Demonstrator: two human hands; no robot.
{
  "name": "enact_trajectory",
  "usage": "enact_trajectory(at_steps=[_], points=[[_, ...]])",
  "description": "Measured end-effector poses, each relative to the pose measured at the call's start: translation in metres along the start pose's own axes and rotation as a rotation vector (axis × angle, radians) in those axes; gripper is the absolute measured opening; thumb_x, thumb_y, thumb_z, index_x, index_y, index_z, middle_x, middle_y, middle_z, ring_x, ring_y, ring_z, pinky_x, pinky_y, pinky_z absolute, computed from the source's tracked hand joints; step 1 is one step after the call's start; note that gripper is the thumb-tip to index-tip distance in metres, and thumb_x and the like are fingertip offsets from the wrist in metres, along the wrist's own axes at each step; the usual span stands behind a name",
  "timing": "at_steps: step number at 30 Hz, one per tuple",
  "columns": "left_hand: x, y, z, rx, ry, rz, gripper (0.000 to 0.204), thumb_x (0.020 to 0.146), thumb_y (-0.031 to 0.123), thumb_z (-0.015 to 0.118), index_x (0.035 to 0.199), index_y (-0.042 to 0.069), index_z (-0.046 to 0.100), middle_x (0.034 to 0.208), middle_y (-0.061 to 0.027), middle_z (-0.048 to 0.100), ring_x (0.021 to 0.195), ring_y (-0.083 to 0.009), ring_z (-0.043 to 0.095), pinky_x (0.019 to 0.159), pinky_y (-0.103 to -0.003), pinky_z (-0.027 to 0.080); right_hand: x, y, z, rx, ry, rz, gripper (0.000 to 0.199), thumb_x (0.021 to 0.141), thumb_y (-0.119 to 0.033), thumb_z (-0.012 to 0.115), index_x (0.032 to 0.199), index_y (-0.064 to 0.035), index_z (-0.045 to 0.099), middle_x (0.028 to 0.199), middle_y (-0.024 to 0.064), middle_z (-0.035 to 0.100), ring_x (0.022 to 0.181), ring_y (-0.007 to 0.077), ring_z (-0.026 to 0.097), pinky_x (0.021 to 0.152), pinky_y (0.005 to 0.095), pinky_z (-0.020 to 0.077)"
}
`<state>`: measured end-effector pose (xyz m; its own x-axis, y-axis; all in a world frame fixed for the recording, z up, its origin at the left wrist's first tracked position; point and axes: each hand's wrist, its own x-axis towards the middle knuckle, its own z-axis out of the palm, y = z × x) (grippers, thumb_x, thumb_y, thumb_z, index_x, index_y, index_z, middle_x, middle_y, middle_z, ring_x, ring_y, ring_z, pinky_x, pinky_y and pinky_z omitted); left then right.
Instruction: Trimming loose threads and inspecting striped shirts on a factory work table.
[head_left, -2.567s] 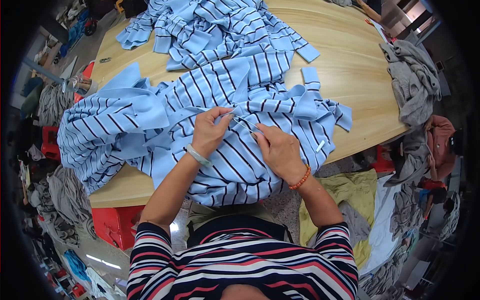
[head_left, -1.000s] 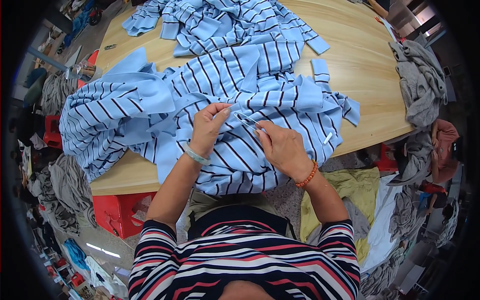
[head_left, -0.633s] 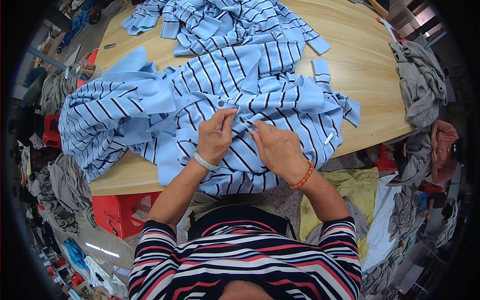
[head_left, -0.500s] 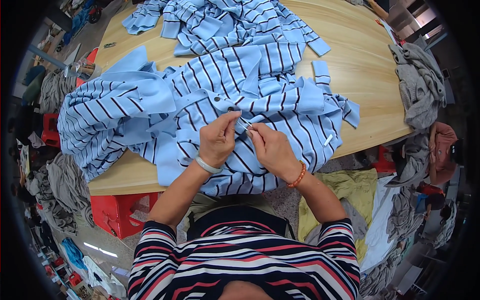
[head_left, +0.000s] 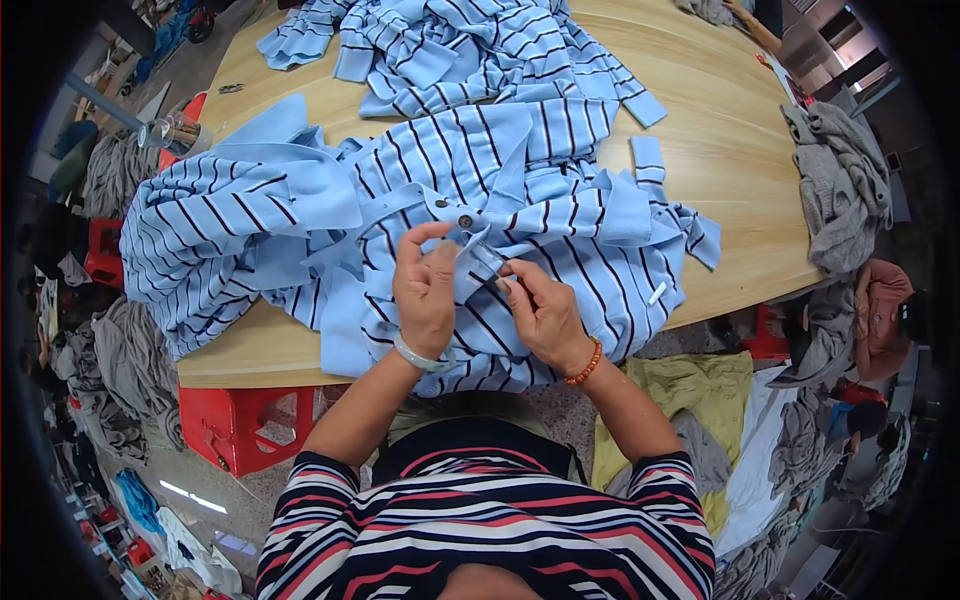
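A light-blue knitted garment (head_left: pixel 440 150) with dark and white stripes lies bunched on the table in front of me. Dark round buttons (head_left: pixel 465 222) show on its plain blue band, just beyond my hands. My right hand (head_left: pixel 545 315) pinches a small shiny, pale-blue piece (head_left: pixel 487 258) between thumb and forefinger; its exact kind cannot be made out. Close beside it, my left hand (head_left: pixel 425 290) is raised over the cloth, thumb and forefinger apart and the other fingers curled. Nothing shows clearly in the left hand. A short white strip (head_left: pixel 657 293) rests on the cloth to the right.
More striped blue garments (head_left: pixel 480 50) are heaped at the far side of the wooden table (head_left: pixel 720 160). A grey knit (head_left: pixel 840 190) hangs over its right edge. Red stools (head_left: pixel 235 425) stand below. Yellow cloth (head_left: pixel 690 400) lies at lower right. Other people (head_left: pixel 880 310) are at the right.
My left hand has let go its pinch near the button band and drawn slightly left, its thumb and forefinger spreading. The right hand has moved a little right and nearer, still pinching.
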<state>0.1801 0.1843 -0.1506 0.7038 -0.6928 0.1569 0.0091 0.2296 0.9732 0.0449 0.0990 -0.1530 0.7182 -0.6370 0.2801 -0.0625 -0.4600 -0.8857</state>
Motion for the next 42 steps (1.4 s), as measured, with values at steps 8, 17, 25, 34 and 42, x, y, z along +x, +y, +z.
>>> enact_trajectory(at_steps=[8, 17, 25, 34, 42], points=[[0.036, -0.003, -0.012, -0.588, -0.116, -0.582, 0.017, 0.094, 0.019, 0.063, 0.102, 0.005, 0.059, 0.099, -0.0035, 0.065, 0.084, -0.0116, 0.061, 0.073, -0.025, 0.051, -0.002, -0.005, -0.001, -0.063, 0.044, -0.04, 0.017, 0.095, -0.01, 0.057, 0.109, -0.0002, 0.06, 0.063, 0.0061, 0.055, 0.05, 0.0115, 0.048, 0.049, 0.0259, 0.0384], [0.045, -0.002, -0.012, -0.563, -0.145, -0.543, 0.012, 0.093, 0.018, 0.066, 0.094, 0.006, 0.062, 0.086, -0.0003, 0.063, 0.073, -0.0075, 0.055, 0.065, -0.021, 0.047, -0.004, -0.003, -0.001, -0.07, 0.06, -0.033, 0.019, 0.095, -0.01, 0.057, 0.11, 0.0012, 0.059, 0.067, 0.0067, 0.057, 0.052, 0.0105, 0.048, 0.05, 0.0256, 0.0394], [0.04, -0.006, -0.017, -0.489, -0.265, -0.488, 0.015, 0.094, 0.014, 0.062, 0.103, 0.002, 0.064, 0.093, -0.0041, 0.069, 0.08, -0.0096, 0.065, 0.069, -0.021, 0.052, -0.005, -0.008, -0.001, 0.017, 0.096, 0.014, 0.019, 0.096, -0.01, 0.057, 0.11, 0.0028, 0.059, 0.07, 0.0029, 0.058, 0.058, 0.0081, 0.047, 0.054, 0.0239, 0.0401], [0.026, 0.001, -0.007, -0.276, -0.13, -0.242, 0.018, 0.091, 0.015, 0.069, 0.08, 0.002, 0.068, 0.064, 0.0048, 0.058, 0.053, 0.0001, 0.043, 0.045, -0.019, 0.028, -0.001, -0.013, -0.005, 0.044, 0.026, 0.056, 0.019, 0.097, -0.011, 0.058, 0.109, 0.0023, 0.06, 0.067, -0.0001, 0.052, 0.057, 0.0057, 0.041, 0.052, 0.0224, 0.0351], [0.019, 0.007, -0.009, -0.029, -0.101, -0.064, 0.017, 0.092, 0.012, 0.066, 0.081, -0.001, 0.068, 0.063, 0.0066, 0.056, 0.055, 0.0012, 0.042, 0.046, -0.018, 0.029, 0.0, -0.017, -0.005, 0.08, -0.004, 0.085, 0.018, 0.096, -0.009, 0.058, 0.109, 0.0025, 0.061, 0.068, 0.001, 0.052, 0.058, 0.0061, 0.04, 0.052, 0.022, 0.0352]])
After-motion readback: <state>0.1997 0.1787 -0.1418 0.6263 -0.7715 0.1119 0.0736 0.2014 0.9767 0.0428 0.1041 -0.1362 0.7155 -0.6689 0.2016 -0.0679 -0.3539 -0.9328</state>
